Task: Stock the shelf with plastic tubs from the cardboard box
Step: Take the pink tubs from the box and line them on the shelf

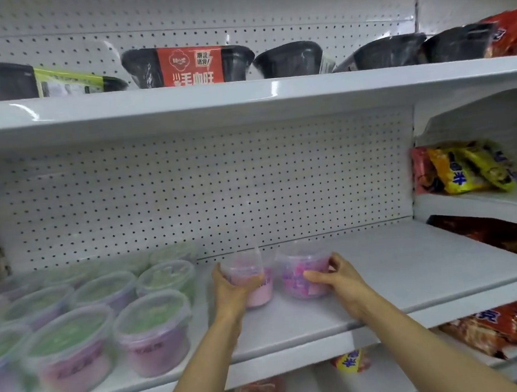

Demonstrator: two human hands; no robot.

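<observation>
Pink tubs [260, 284] – white shelf [413, 263] – black bowls [289, 59].

Both arms reach forward.
Left hand [230, 287] and right hand [336, 278] each have fingers curled in a grip.

Just the one head cam here, worn by the person, facing straight into the white shelf [382, 266] from close up; tilted a bit down, so both forearms reach in from the near edge. Wide-angle lens, so the shelf boards bow toward the left and right sides; upper shelf [242, 94] fills the far top.
</observation>
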